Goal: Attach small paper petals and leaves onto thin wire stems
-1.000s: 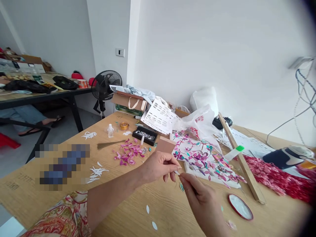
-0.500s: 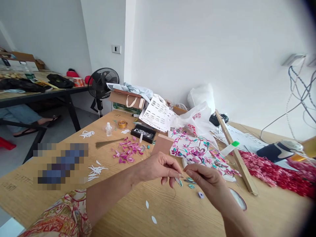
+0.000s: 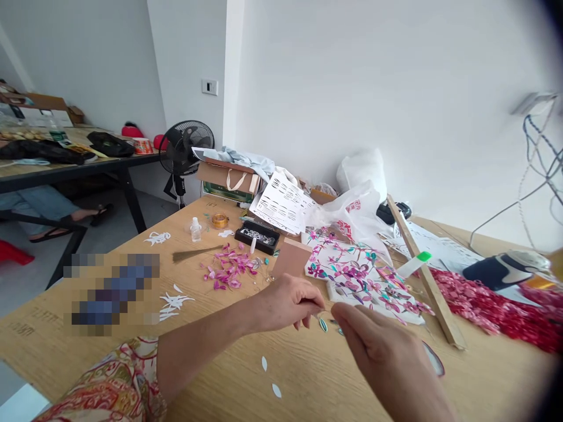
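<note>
My left hand is closed in a pinch above the table, its thumb and index fingertips together. Whatever lies between them is too small to make out. Just below those fingertips is a small teal-edged leaf-shaped piece; I cannot tell if it touches the hand. My right hand is a short way to the right, fingers pressed together and back of the hand toward me, hiding what it may hold. It partly covers more teal pieces. Two white leaf-shaped cutouts, a nearer one and a farther one, lie below my hands.
Pink petals, a black box and a small clear bottle lie beyond my left arm. A flower-covered sheet, a wooden bar and red-pink bundles fill the right. A fan stands behind.
My right hand has moved right and toward me, its fingers straighter, and now covers the small spool. My left hand keeps its pinch nearly in place. The view has shifted slightly.
</note>
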A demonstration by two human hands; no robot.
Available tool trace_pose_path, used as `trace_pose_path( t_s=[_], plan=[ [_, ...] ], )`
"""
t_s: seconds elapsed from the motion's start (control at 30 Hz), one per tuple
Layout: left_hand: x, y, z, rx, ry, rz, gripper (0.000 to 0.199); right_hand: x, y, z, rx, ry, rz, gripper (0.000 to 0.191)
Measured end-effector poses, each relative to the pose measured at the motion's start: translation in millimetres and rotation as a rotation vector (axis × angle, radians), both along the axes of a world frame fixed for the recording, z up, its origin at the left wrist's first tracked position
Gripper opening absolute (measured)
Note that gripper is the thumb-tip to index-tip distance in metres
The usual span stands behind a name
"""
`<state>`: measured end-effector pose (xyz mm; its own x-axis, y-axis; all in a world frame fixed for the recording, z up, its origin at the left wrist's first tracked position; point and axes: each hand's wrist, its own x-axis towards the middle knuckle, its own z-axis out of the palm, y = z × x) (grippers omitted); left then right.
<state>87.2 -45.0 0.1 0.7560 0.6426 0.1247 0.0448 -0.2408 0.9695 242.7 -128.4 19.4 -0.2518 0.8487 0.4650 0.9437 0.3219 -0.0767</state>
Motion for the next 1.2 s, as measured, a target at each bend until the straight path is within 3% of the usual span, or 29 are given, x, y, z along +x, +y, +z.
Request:
trace_pose_path(
  t_s=[0.1,0.23,0.33,0.47,0.6,0.7,0.77,0.87,0.93,1.03,1.1,1.2],
  plan=[
    [-2.0,1.7,-0.4,-0.198,-0.036,-0.119,0.01,14.6,10.9,11.1,-0.192,0.15,0.048,0.031],
    [-3.8,7.4,-2.2,-0.381,-0.165,-0.166,0.014,22.0,23.0,-4.4,-0.351,0.466,0.118,0.03],
    [-2.5,10.2,-3.4,-0.41,-0.242,-0.107,0.02,13.0,21.3,-25.7,-0.277,0.544,0.09,0.03],
    [2.3,10.0,-5.9,-0.327,-0.234,0.035,0.018,-5.7,7.7,-39.9,-0.079,0.388,0.002,0.025],
    [3.7,5.6,-7.3,-0.127,-0.134,0.11,0.012,-14.1,-4.6,-27.7,0.069,0.093,-0.037,0.03],
    [1.4,1.4,-5.1,-0.053,-0.045,0.036,0.012,-8.0,-5.2,-6.8,0.087,-0.053,-0.071,0.035],
    [-0.5,0.1,-3.3,-0.123,-0.01,-0.05,0.011,1.0,-0.3,6.3,-0.004,-0.065,-0.045,0.034],
    [-2.5,1.5,-1.7,-0.309,-0.03,-0.162,0.01,16.2,11.1,13.3,-0.257,0.103,0.045,0.03],
    [-3.2,4.1,-2.0,-0.399,-0.079,-0.195,0.015,22.9,17.6,6.4,-0.372,0.297,0.094,0.03],
    [-2.4,8.4,-4.4,-0.437,-0.176,-0.156,0.022,22.5,20.5,-15.8,-0.378,0.529,0.11,0.03],
    [-0.1,10.1,-6.9,-0.415,-0.218,-0.089,0.023,15.3,17.4,-31.1,-0.311,0.555,0.083,0.029],
    [4.3,9.7,-10.1,-0.319,-0.2,0.038,0.019,0.3,7.3,-43.9,-0.15,0.423,-0.012,0.03]
  ],
)
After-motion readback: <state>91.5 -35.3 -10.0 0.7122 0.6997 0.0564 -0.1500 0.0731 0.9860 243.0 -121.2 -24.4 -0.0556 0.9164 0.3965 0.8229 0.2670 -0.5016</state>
